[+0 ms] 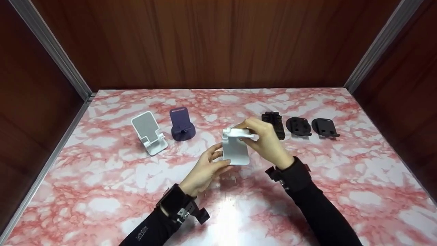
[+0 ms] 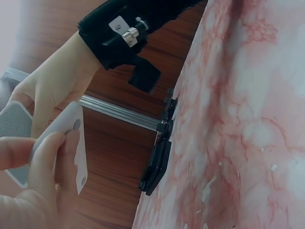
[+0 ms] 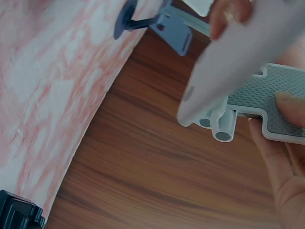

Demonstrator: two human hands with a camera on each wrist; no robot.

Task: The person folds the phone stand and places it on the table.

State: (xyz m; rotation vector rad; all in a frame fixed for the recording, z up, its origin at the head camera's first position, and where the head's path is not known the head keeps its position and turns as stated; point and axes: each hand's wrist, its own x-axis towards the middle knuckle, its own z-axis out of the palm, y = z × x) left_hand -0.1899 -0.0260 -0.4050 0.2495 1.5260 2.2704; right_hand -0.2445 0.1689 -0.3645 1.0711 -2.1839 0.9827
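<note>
In the head view, two hands are sharing one white stand point(image 1: 236, 154), and it's hanging above the middle of the table point(image 1: 112, 191). The left hand point(image 1: 206, 167) is gripping the lower plate by its near-left corner; the right hand point(image 1: 264, 140) is pinching the upper panel. Toward the table's far-left corner a grey-faced stand point(image 1: 143, 126) is standing, with a purple stand point(image 1: 180, 118) to its right. Over toward the far-right corner, a ribbed black holder point(image 1: 273, 124) is sitting just beyond the right hand, with a middle black holder point(image 1: 297, 125) and an outer black holder point(image 1: 326, 127) lining up toward the right edge. The good room is lying on the near side; going straight toward the far edge is risking a knock on the ribbed holder.

In the left wrist view, left fingers are clasping the plate, its round pads facing outward. Keeping that grip steady would be wise while the panel is being adjusted.

In the right wrist view, the right hand is holding the textured panel, thumb on its face, and the hinge point(image 3: 224, 124) is showing free of fingers. Turning gently about that joint, without twisting sideways, is looking like the sound technique.
</note>
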